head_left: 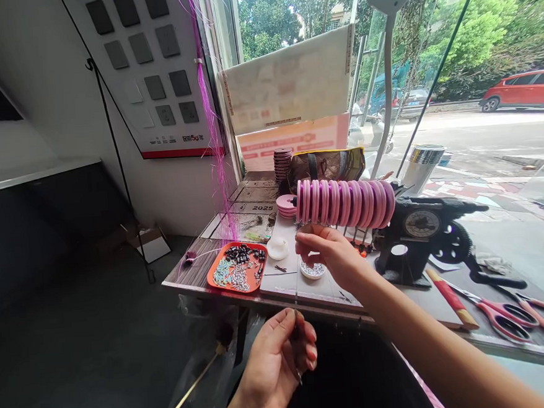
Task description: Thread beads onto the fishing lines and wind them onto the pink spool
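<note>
The worktop (197, 274) runs out of view at the right edge, and its near edge is hidden behind the right forearm. On it stands a black winding machine (418, 237), partly covered by the row of pink spools (346, 202) mounted across its left side. An orange tray (216, 281) of small parts, too fine to identify, lies near the left corner.

The right hand (331, 252) is raised just below the left end of the spools, wrist bent. Its fingers are drawn together at the tips, and what they pinch is too thin to see. The left hand (273, 359) hangs lower, in front of the worktop, palm towards the camera. Its fingers are curled and clamped on a small dark piece (295, 326), which is blurred.
</note>
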Demonstrator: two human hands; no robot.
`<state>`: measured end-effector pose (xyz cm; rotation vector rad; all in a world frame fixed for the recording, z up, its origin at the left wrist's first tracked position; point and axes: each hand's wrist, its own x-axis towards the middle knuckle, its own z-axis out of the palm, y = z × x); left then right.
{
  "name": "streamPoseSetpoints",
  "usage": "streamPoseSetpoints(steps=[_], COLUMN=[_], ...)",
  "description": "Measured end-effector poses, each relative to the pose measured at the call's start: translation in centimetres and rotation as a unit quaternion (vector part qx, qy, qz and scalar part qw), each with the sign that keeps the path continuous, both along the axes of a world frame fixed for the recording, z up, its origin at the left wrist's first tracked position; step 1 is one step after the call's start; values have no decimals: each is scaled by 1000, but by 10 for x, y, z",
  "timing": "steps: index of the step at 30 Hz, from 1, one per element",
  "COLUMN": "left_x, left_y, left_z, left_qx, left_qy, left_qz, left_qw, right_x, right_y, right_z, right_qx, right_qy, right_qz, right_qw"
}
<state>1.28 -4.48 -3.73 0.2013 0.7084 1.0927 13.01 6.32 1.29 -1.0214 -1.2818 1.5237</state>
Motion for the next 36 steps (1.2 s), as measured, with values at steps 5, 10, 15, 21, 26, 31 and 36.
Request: streamPoseSetpoints(steps=[5,10,15,21,26,31,36], left_x=[0,-6,-10,6,7,0,-2], left_y=[-3,6,46,93,84,59,42], left_z=[-4,-7,13,30,26,18,9], left_qx=[-12,39,227,232,234,195,137], left_qy=[-3,135,419,243,188,129,68], left_qz=[2,-19,95,62,42,-21,-57], left_qw=[1000,990,874,940,953,972,987], right_x=[0,-1,0,3,3,5,5], right_y=[1,4,8,9,6,4,-9], right_z=[0,0,-2,-4,-4,-2,-8], right_qx=[0,18,20,29,10,4,11], right_qy=[-4,7,7,1,22,29,22], right_qz=[-1,-9,-12,-11,0,9,14], right_qw=[1000,1000,1000,1000,1000,1000,1000])
